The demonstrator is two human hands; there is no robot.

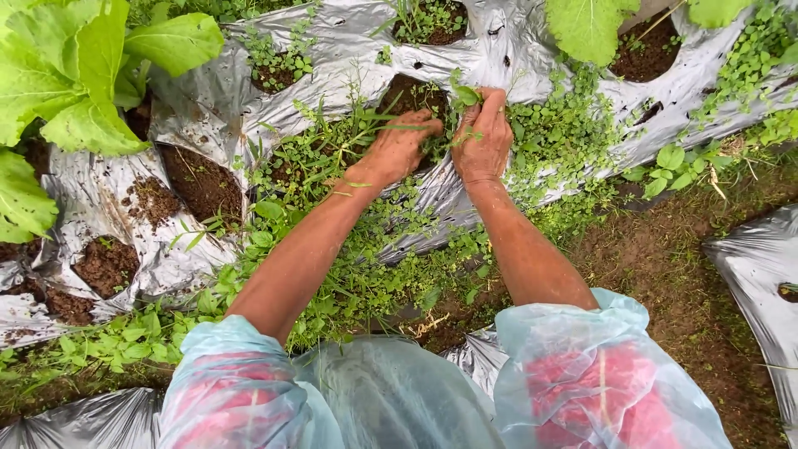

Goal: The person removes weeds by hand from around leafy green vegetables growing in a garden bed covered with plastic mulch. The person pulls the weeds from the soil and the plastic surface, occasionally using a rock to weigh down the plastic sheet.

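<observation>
- So, both bare hands are down in the weeds (332, 166) at a planting hole (411, 93) cut in the silver plastic mulch sheet (349, 50), far middle of the scene.
- Left hand (399, 148) lies flat-ish on the green stuff just left of the hole, fingers curled down into thin grass blades and small leaves. Grip looks closed around a clump of them, though the fingertips are buried so I can't tell how tight.
- Right hand (482, 137) sits just beside the left one, almost touching. Its fingers are pressed together and pinching a small leafy weed sprig (465, 96) at the hole's right edge, leaves poking up above the fingertips.
- Both forearms are bare, with clear plastic raincoat sleeves (598, 374) bunched at the elbows over something red, near edge of the view.
- Dark brown soil shows in the hole between and beyond the hands.
- More holes in the sheet to the left, one open soil patch (199, 179) mostly bare.
- Big light-green leafy vegetable plant (75, 75) at far left, another leaf (586, 25) at the far top.
- Bare dirt path (665, 266) on the right, with another sheet (761, 274) at the right edge.
</observation>
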